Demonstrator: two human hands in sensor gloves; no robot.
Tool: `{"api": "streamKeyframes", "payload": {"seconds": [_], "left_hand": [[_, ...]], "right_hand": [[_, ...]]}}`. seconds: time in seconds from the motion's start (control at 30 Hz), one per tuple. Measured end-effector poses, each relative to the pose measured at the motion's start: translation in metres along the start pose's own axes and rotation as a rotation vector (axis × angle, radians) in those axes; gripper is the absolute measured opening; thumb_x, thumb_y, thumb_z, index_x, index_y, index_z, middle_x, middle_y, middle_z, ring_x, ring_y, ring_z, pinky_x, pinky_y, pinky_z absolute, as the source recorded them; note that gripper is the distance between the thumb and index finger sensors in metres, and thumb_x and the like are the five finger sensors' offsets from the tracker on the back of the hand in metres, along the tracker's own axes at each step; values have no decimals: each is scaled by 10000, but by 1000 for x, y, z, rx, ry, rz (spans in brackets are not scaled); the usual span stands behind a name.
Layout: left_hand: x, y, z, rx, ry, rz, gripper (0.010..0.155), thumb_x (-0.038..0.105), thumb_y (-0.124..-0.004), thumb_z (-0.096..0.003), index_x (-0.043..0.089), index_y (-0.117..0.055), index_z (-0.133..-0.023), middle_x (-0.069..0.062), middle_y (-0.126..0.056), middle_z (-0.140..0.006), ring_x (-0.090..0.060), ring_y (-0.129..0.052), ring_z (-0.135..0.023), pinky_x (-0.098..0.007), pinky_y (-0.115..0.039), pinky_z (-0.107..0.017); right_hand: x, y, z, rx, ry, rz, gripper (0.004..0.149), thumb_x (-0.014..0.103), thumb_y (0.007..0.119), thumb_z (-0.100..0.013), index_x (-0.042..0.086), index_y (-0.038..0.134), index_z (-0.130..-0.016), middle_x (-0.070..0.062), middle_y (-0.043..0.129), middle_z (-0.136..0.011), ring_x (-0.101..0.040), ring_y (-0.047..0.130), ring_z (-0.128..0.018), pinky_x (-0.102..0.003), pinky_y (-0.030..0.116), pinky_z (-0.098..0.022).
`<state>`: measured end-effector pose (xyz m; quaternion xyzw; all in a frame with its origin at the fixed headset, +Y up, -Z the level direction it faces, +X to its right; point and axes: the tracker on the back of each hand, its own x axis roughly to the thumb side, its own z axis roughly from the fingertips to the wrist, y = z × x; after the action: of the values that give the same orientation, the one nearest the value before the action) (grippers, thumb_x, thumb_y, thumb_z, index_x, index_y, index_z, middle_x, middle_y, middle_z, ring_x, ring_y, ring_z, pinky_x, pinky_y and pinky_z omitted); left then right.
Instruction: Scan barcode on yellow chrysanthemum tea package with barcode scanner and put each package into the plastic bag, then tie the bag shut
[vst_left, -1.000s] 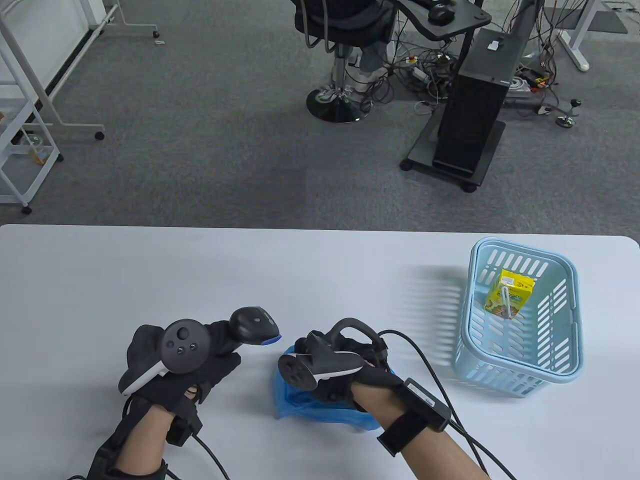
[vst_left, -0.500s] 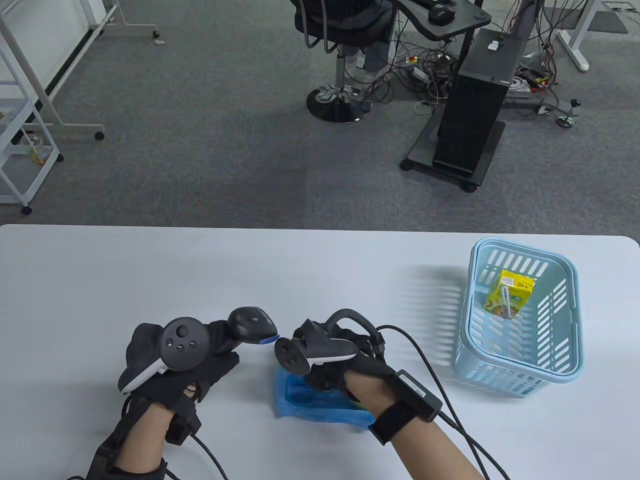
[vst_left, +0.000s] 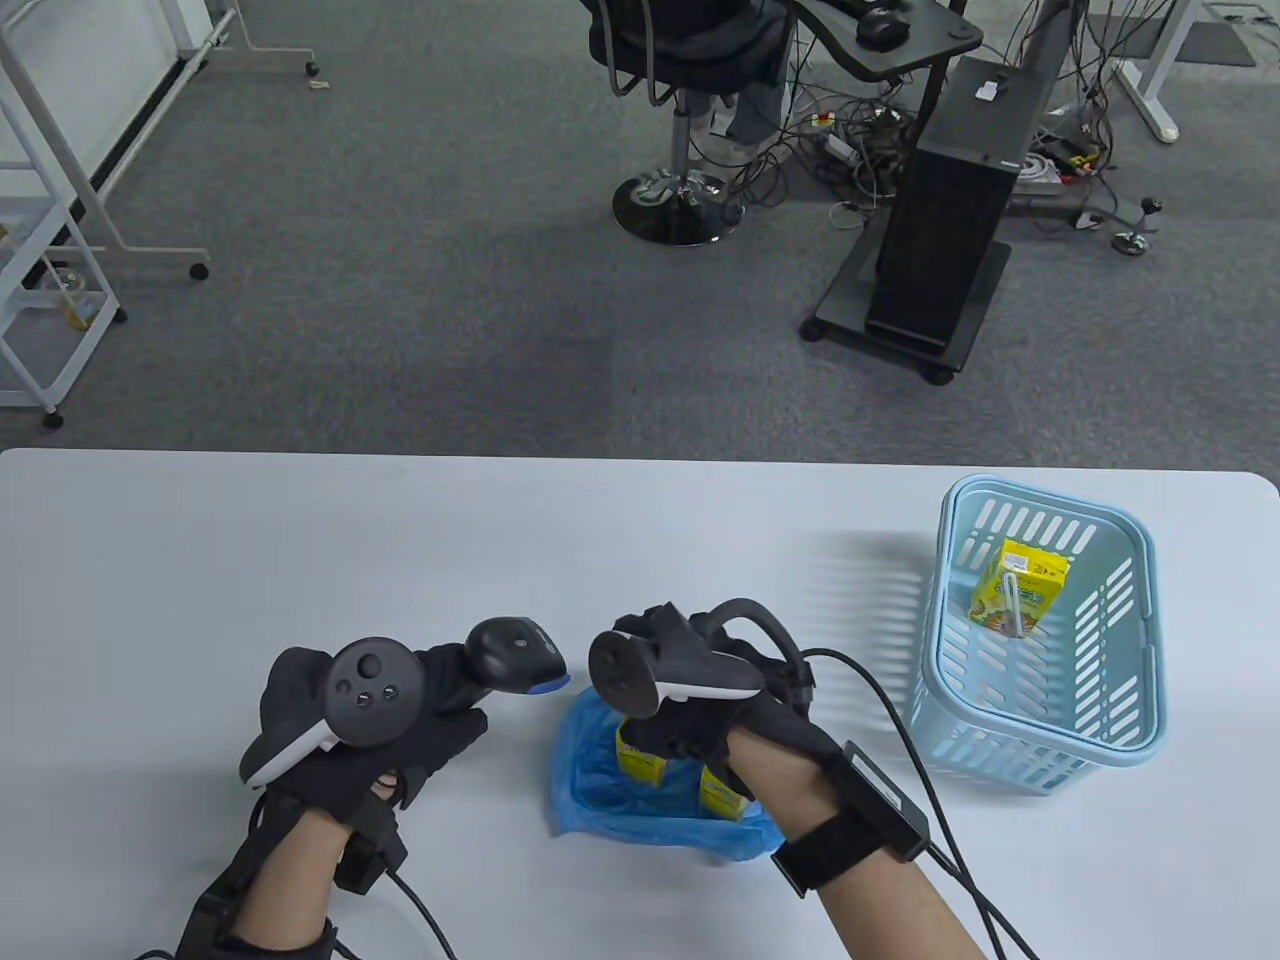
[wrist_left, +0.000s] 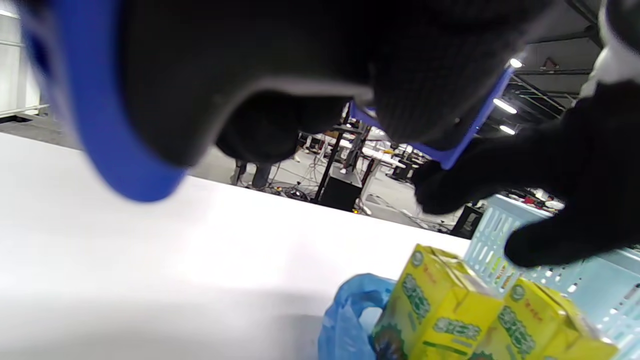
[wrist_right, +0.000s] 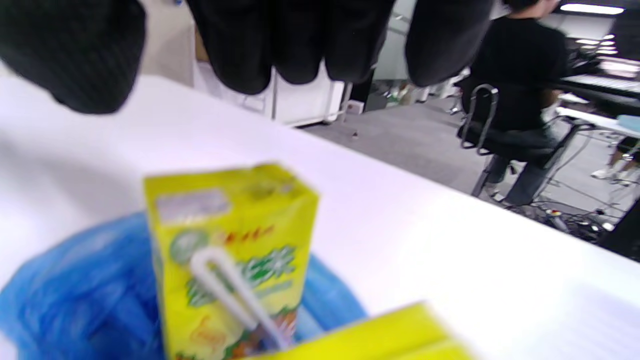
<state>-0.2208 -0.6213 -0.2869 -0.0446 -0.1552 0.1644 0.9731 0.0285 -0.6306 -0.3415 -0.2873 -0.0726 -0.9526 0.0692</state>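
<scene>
My left hand (vst_left: 410, 715) grips the dark barcode scanner (vst_left: 515, 655), whose blue-tipped head points right toward the bag. The blue plastic bag (vst_left: 590, 790) lies open on the table. Two yellow tea packages (vst_left: 640, 760) (vst_left: 718, 790) stand inside it. My right hand (vst_left: 690, 715) hovers just above them and holds nothing; its fingers (wrist_right: 300, 40) hang loose over the nearer package (wrist_right: 230, 260). In the left wrist view both packages (wrist_left: 440, 315) (wrist_left: 545, 325) rise out of the bag (wrist_left: 350, 320). One more yellow package (vst_left: 1015, 585) leans inside the light blue basket (vst_left: 1040, 760).
The basket stands at the table's right side, close to the far edge. Cables trail from both wrists toward the near edge. Beyond the table are an office chair (vst_left: 680, 60) with a seated person and a black computer tower (vst_left: 950, 200).
My right hand has lifted up and slightly right off the bag, uncovering two yellow packages inside it. The left hand with the scanner has shifted a little to the right.
</scene>
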Motion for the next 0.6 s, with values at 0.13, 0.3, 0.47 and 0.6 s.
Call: {"api": "streamKeyframes", "payload": {"seconds": [0.13,0.3,0.47,0.6], "left_hand": [[11,0,2,0,-56,18,607,456,-913,-464,203,-748,-990,-73,-937,-816,-223,-1067,-590,-487,-861,-476],[30,3,6,2,-179,89,602,462,-909,-469,226,-739,-996,-61,-929,-829,-214,-1060,-605,-481,-858,-488],[45,3,9,7,-239,82,596,463,-912,-467,250,-740,-997,-53,-928,-833,-211,-1058,-610,-481,-856,-495],[56,2,12,-6,-265,50,597,465,-911,-468,250,-739,-997,-53,-928,-834,-210,-1058,-611,-479,-856,-497]], "right_hand": [[-32,-23,23,-36,84,-47,813,528,810,-322,183,630,-1036,-97,516,-1106,-347,556,-1050,-633,593,-707],[-96,-41,60,-132,305,-48,842,536,804,-328,185,589,-1063,-111,535,-1102,-365,578,-1037,-648,574,-703],[-171,-46,85,-170,529,-110,821,532,792,-349,179,598,-1064,-119,551,-1097,-375,581,-1032,-650,576,-697],[-228,-43,89,-171,713,-115,795,518,794,-342,184,628,-1043,-113,581,-1081,-369,599,-1020,-645,583,-691]]}}
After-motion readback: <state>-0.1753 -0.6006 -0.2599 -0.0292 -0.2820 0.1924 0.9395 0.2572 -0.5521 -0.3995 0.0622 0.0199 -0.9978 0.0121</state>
